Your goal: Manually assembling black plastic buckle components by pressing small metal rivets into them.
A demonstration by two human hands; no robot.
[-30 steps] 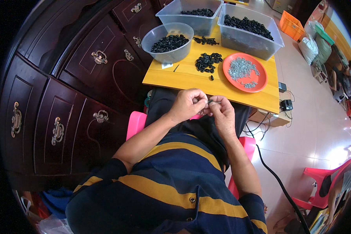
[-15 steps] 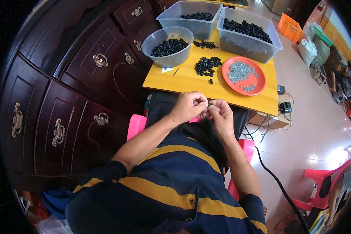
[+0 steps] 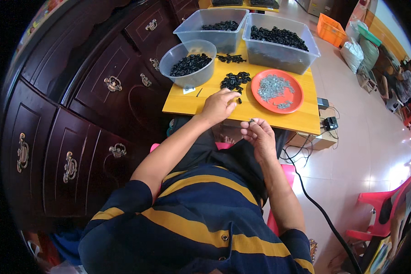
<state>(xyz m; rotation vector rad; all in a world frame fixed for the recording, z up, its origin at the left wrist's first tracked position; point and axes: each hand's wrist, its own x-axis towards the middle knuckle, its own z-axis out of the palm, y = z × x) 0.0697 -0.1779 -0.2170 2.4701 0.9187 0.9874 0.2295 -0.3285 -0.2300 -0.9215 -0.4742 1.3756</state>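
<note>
My left hand (image 3: 218, 107) is over the front edge of the table, its thumb and index finger apart on either side of a single small black part (image 3: 240, 101). Whether the fingertips touch that part is hard to see. Behind the hand lies a loose pile of small black ring-like parts (image 3: 234, 81). My right hand (image 3: 260, 136) is off the table's front edge, pinching a tiny dark piece (image 3: 251, 121) between thumb and fingers. To the right of the pile, a red plate (image 3: 295, 104) carries many small clear or greyish pieces (image 3: 275, 87).
A round clear tub (image 3: 205, 76) and two rectangular clear bins (image 3: 278, 60) full of black parts stand on the yellow table (image 3: 187, 102). A thin stick (image 3: 199, 92) lies near the tub. Dark wooden drawers (image 3: 109, 82) line the left. A black cable (image 3: 317, 204) runs down at right.
My hands were together in front of the table; now they are apart. The left has reached forward to the lone black part, while the right stays near its place with its piece.
</note>
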